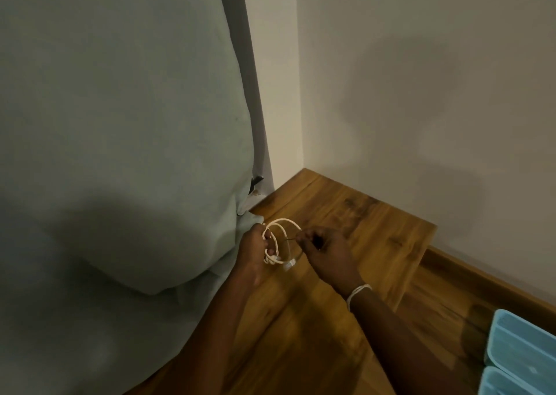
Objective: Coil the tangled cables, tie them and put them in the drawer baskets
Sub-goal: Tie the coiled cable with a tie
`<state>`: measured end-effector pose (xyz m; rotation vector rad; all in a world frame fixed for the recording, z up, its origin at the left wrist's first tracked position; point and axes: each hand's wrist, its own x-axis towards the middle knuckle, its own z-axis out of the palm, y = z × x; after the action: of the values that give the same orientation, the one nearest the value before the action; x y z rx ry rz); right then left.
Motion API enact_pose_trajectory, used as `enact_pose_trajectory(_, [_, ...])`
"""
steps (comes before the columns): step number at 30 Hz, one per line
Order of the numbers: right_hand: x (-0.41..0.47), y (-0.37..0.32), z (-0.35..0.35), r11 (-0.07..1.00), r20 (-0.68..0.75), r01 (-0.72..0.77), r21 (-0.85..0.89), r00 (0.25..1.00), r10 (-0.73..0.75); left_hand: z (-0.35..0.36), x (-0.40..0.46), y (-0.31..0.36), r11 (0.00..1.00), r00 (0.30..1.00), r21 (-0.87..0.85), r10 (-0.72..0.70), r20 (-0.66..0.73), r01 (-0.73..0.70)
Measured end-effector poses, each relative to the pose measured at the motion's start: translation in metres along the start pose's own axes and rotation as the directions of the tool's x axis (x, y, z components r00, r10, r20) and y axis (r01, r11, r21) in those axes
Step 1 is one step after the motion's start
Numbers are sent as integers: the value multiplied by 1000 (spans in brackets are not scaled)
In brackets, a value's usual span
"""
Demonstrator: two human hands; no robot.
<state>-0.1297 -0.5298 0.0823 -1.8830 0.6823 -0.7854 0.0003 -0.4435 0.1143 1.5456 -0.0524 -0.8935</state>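
Wooden desk [376, 229] in a white-walled corner, grey-green fabric [120, 123] draped at left. Left hand [255, 250] grips coiled white cable [279, 238] above the desk; right hand [325, 250] pinches a thin dark tie [290, 239]. 2 blue baskets [523, 352] at lower right.

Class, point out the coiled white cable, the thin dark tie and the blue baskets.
coiled white cable [281, 225], head view, top of the loop
thin dark tie [291, 239], head view, bare stretch left of the right hand's fingers
blue baskets [523, 343], head view, upper basket's wall
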Motion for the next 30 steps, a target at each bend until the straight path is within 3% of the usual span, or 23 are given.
enact_pose_trajectory(3, [3, -5, 8, 997, -56, -46, -56, 998, 43, -1, -10, 5, 998, 998, -12, 63, 13, -62])
enact_pose_trajectory(11, [-1, -23, 12, 990, -1, -58, 126, 998, 59, -12, -35, 5, 956, 956, -253, 204, 209, -149])
enact_pose_trajectory(16, [-6, -40, 23, 1000, -103, 3, 17, 995, -1, -11, -47, 1, 935, 932, -42, 353, 83, -351])
enact_pose_trajectory(18, [-13, -49, 29, 995, -77, -13, 104, 997, 21, -6, -56, -4, 887, 887, 31, 459, 51, -461])
enact_pose_trajectory(19, [-16, -52, 30, 971, -32, -69, 229, 996, 79, -5, -62, -4, 868, 869, 48, 491, 54, -494])
enact_pose_trajectory(22, [-18, -65, 28, 696, 216, -364, 619, 931, 295, -8, -72, -5, 822, 826, 83, 561, 55, -564])
enact_pose_trajectory(27, [-14, -78, 26, 323, 527, -608, 725, 792, 308, -18, -71, -2, 763, 768, 142, 640, -21, -631])
enact_pose_trajectory(30, [-17, -80, 28, 206, 592, -638, 742, 768, 244, -22, -66, -3, 712, 725, 234, 687, -36, -662])
